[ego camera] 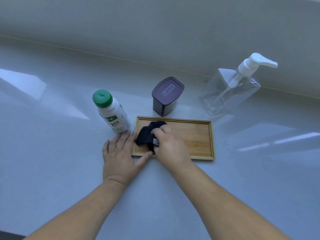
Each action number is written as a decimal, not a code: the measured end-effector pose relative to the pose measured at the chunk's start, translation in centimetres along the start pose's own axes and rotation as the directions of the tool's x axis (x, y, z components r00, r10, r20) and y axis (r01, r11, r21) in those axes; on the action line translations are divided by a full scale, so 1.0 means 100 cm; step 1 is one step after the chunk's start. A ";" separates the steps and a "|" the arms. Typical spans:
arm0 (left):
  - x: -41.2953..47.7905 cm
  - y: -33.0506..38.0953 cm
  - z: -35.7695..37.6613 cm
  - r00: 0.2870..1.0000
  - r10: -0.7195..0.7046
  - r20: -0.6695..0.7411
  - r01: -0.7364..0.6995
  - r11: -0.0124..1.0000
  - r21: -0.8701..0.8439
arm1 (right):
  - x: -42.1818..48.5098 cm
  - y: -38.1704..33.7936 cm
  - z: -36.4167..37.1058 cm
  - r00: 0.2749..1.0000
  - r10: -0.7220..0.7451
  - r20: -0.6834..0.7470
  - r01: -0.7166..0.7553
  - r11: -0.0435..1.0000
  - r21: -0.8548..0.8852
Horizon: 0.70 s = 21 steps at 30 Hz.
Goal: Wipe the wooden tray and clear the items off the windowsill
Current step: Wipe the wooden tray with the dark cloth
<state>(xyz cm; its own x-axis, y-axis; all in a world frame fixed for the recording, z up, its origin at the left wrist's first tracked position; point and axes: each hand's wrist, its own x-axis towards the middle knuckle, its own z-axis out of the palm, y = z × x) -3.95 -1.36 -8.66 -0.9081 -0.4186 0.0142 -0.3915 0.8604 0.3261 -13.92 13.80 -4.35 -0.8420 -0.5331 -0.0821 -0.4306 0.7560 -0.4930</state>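
A shallow wooden tray (195, 135) lies flat on the pale windowsill (52, 135). My right hand (170, 144) presses a crumpled black cloth (147, 134) onto the tray's left half. My left hand (119, 153) rests flat on the sill with fingers spread, its thumb and fingertips touching the tray's left edge. A white bottle with a green cap (110, 111) stands just left of the tray. Behind the tray stands a dark purple container (166, 96). At the right back is a clear pump dispenser (233, 87).
The window frame (155, 32) runs along the back of the sill. The sill's near edge shows as a dark strip at the bottom left (10, 235). Sunlit patches lie on the sill at left and right.
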 end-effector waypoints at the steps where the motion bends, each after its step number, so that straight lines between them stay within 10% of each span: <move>1: 0.000 0.000 0.000 1.000 0.004 -0.006 -0.004 1.000 0.002 | -0.010 0.017 -0.009 0.999 0.032 -0.007 -0.032 0.999 -0.028; 7: -0.001 0.001 -0.003 1.000 -0.010 0.001 0.010 1.000 -0.005 | -0.038 0.073 -0.039 0.911 0.382 -0.155 -0.386 0.923 0.007; 21: 0.000 -0.003 0.002 1.000 -0.019 0.002 0.019 0.999 -0.039 | 0.013 -0.009 0.004 0.990 -0.090 0.110 0.091 0.996 0.001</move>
<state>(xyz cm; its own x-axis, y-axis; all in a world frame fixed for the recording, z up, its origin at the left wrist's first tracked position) -3.87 -1.56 -8.93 -0.9008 -0.4342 0.0061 -0.4026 0.8403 0.3630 -14.50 12.25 -4.39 -0.7590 -0.6376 -0.1318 -0.5047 0.7041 -0.4995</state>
